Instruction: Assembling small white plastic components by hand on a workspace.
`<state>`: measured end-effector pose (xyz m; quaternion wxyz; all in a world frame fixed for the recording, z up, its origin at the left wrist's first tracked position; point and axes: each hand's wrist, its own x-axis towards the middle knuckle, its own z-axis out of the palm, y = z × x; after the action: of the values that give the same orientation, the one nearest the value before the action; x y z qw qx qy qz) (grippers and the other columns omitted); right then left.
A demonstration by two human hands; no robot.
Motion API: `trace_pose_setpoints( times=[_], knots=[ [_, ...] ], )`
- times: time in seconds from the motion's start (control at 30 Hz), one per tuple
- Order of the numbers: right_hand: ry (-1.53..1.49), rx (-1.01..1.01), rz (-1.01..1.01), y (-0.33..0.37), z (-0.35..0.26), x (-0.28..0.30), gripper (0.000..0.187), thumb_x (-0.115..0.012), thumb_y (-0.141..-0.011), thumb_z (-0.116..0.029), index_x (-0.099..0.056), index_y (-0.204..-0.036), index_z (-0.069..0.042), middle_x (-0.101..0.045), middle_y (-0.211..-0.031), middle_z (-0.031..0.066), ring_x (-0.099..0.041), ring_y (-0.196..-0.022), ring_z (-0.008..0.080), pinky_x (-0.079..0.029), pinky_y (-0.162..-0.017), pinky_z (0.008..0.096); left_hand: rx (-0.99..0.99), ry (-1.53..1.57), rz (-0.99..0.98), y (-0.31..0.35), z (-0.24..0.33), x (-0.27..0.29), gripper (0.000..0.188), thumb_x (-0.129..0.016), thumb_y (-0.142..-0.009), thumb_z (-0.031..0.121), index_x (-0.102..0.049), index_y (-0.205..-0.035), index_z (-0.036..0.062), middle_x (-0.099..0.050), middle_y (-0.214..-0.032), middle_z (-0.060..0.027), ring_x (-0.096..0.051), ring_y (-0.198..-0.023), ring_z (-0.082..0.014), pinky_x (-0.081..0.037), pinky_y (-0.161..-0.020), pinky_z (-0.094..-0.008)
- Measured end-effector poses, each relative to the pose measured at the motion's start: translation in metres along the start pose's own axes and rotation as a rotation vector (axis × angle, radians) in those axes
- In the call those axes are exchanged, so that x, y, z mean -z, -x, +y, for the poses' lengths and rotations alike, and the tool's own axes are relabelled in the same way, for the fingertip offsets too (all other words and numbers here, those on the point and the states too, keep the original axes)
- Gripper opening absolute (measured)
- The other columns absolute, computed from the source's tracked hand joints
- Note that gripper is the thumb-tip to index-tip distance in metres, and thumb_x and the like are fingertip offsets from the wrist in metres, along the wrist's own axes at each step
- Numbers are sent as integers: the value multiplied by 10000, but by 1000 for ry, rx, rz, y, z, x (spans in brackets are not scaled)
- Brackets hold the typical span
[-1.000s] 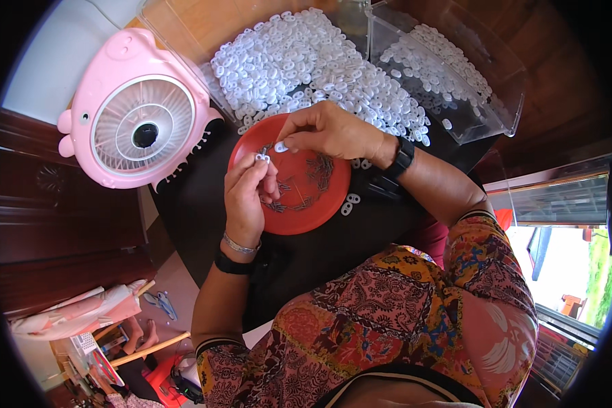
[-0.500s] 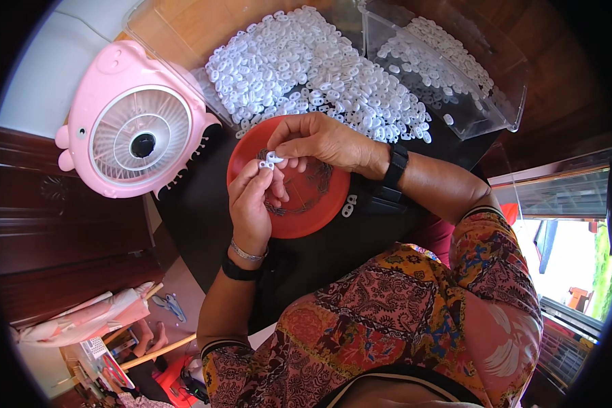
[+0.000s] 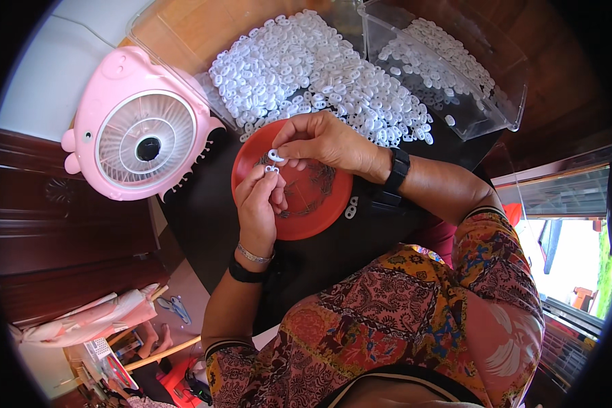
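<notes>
Head view showed two hands at work over a red bowl (image 3: 316, 223) on the dark counter (image 3: 200, 224). The left hand (image 3: 257, 204) pinched one small white piece (image 3: 271, 169), and the right hand (image 3: 330, 144) pinched a rounded white piece (image 3: 275, 155) just past it. One second before, the rounded piece was more to the right, with a plain gap between the two. Now it was nearly in line with the other one, so the pieces seemed to be getting matched up, but I could not tell if they touched. Thin gray bits (image 3: 323, 180) lay in the bowl. Behind it sat a big white pile (image 3: 299, 61), and loose white pieces (image 3: 351, 207) lay on the counter, right of the bowl.
</notes>
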<state>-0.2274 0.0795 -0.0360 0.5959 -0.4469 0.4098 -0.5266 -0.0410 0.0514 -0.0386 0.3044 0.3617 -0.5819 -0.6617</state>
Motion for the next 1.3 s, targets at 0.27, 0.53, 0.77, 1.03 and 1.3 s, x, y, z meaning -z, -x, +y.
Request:
trace_pose_setpoints(
  times=[0.27,0.53,0.77,1.03,1.3],
  knots=[
    [83,94,38,1,3,-3,166,-656,-882,-118,-639,-995,2,-667,-859,21,-607,-741,49,-501,-679,188,-22,-22,16,-1,-2,0,240,-469,-915,206,-570,-778,36,-459,-578,2,-450,-485,-91,-321,-457,-212],
    [65,13,27,1,0,0,173,-654,-884,-132,-640,-996,-1,-668,-856,17,-612,-733,51,-505,-662,188,-27,-18,24,-1,-3,-1,249,-478,-920,206,-568,-758,40,-464,-571,2,-447,-472,-87,-319,-448,-208],
    [-7,-98,10,-3,3,4,180,-655,-879,-135,-642,-1007,-9,-675,-857,23,-625,-719,62,-514,-631,182,-41,34,3,0,-4,-1,219,-486,-925,163,-574,-794,12,-462,-580,5,-410,-485,-67,-307,-440,-203],
    [77,-4,5,-1,3,1,163,-645,-886,-118,-639,-997,1,-666,-875,18,-610,-757,53,-503,-679,191,-20,15,25,-1,-3,-2,243,-475,-913,178,-565,-749,23,-450,-562,-8,-431,-461,-97,-336,-444,-219],
    [208,172,41,2,6,-4,137,-647,-877,-75,-638,-976,20,-664,-883,20,-598,-808,61,-490,-753,211,1,5,31,0,-3,-1,246,-474,-909,185,-562,-749,20,-451,-567,-10,-439,-469,-103,-342,-452,-224]
  ],
)
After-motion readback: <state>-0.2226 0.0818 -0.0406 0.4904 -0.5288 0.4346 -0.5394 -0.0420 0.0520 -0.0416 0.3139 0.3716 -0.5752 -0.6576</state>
